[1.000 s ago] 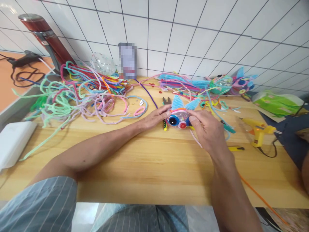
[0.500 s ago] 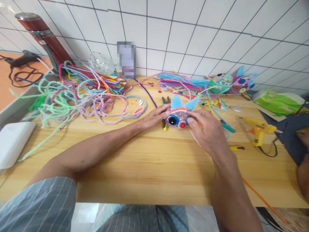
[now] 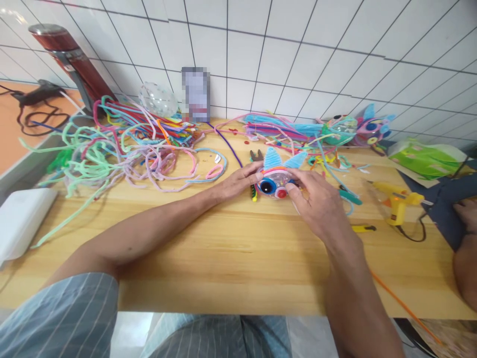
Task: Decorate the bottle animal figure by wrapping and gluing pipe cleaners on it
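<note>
A clear plastic ball decorated as an animal face [image 3: 276, 178] rests on the wooden table, with blue pipe-cleaner ears, a blue-rimmed black eye and a red button nose. My left hand [image 3: 241, 182] is closed against its left side. On the right, my right hand [image 3: 316, 198] grips the ball, thumb near the other eye and partly covering it. Dark-jawed pliers [image 3: 256, 155] lie behind my left fingers, their handle partly hidden.
Tangled pipe cleaners [image 3: 112, 161] spread over the left. Further pipe cleaners [image 3: 286, 127] lie along the wall, near another decorated ball [image 3: 372, 127]. A yellow glue gun [image 3: 398, 203] and yellow cutter [image 3: 363, 228] lie right. Another person's arm [image 3: 465, 263] shows at the right edge.
My right thumb and fingers have shifted slightly on the ball's right side. The other person's hand has come into view at the right edge. The camera view has tilted a little.
</note>
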Available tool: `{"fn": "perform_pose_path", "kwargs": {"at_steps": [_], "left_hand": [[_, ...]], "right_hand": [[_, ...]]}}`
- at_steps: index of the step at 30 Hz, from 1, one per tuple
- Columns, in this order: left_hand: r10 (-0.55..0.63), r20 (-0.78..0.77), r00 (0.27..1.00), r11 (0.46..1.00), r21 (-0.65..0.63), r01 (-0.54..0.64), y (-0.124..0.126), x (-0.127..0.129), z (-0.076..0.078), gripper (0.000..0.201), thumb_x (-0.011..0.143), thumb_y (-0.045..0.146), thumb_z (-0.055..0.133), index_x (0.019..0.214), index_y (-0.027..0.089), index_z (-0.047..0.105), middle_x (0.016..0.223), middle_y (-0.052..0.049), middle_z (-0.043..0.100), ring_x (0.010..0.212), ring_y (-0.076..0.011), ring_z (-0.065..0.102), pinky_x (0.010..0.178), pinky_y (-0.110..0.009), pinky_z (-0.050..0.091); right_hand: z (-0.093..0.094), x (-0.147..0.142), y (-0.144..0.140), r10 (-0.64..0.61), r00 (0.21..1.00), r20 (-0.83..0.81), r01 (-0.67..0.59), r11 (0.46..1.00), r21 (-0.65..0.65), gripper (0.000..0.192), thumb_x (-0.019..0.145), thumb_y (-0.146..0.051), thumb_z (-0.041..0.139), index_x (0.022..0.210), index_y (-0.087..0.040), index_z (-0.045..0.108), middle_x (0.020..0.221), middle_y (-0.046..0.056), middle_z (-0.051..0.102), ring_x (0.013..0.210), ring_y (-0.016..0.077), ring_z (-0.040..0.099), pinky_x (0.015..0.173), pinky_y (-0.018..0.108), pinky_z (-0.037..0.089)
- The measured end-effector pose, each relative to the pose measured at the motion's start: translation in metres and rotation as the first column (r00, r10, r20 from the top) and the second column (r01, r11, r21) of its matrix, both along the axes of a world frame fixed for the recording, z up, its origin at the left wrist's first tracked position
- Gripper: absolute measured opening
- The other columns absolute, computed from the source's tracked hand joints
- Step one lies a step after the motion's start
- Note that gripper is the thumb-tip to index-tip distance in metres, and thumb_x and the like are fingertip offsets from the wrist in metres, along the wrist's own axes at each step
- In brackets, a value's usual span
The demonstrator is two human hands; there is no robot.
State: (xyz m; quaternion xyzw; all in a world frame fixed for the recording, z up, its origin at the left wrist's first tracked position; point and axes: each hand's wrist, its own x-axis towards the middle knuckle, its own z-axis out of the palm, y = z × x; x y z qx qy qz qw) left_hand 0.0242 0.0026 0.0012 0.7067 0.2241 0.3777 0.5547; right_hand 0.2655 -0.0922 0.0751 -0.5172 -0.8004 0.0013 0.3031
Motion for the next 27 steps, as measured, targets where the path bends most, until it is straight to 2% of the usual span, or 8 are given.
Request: {"fn": "perform_pose_path", "kwargs": {"at_steps": [3,7,13,19,27], "left_hand": [[-0.003,-0.004,1.0,1.0,0.012,0.003,-0.001,-0.001,0.0,0.066,0.104,0.066,0.064,0.158,0.028,0.064,0.166,-0.009,0.061,0.159,-0.0352,0.051,0.136,-0.049,0.039],[-0.008,0.017,1.0,0.999,0.034,0.008,0.0,0.0,-0.001,0.067,0.104,0.067,0.065,0.157,0.026,0.065,0.163,-0.011,0.063,0.157,-0.0363,0.053,0.134,-0.05,0.04],[-0.016,0.018,1.0,1.0,0.019,0.016,0.001,0.0,-0.002,0.068,0.102,0.067,0.067,0.157,0.027,0.064,0.163,-0.011,0.063,0.156,-0.0355,0.054,0.132,-0.049,0.043],[-0.018,0.005,1.0,1.0,0.007,0.018,-0.001,0.0,-0.001,0.069,0.103,0.066,0.066,0.16,0.027,0.062,0.163,-0.011,0.064,0.156,-0.0348,0.055,0.133,-0.05,0.043],[-0.005,-0.025,1.0,1.0,0.022,0.006,0.001,-0.001,-0.004,0.07,0.105,0.066,0.064,0.161,0.025,0.06,0.166,-0.012,0.06,0.156,-0.0371,0.054,0.134,-0.055,0.041]], "right_hand": [[-0.002,-0.003,-0.003,-0.019,0.997,0.071,0.019,1.0,0.009,0.043,0.109,-0.037,0.058,0.148,-0.022,0.07,0.122,0.015,0.077,0.11,0.0313,0.074,0.097,0.048,0.06],[-0.006,-0.008,-0.004,-0.054,0.988,0.146,0.05,0.998,0.028,0.043,0.109,-0.04,0.056,0.144,-0.023,0.075,0.121,0.016,0.072,0.104,0.031,0.073,0.091,0.047,0.062],[-0.005,-0.011,-0.006,-0.087,0.982,0.17,0.087,0.996,0.008,0.044,0.11,-0.04,0.055,0.143,-0.021,0.075,0.123,0.018,0.071,0.108,0.0333,0.072,0.092,0.05,0.062],[-0.007,-0.011,-0.005,-0.079,0.973,0.217,0.082,0.997,-0.006,0.051,0.109,-0.043,0.058,0.154,-0.022,0.068,0.125,0.019,0.068,0.108,0.0345,0.071,0.092,0.052,0.063],[-0.006,-0.018,-0.007,-0.105,0.975,0.196,0.111,0.994,-0.02,0.048,0.108,-0.042,0.058,0.149,-0.02,0.072,0.124,0.021,0.067,0.113,0.0369,0.069,0.097,0.055,0.061]]}}
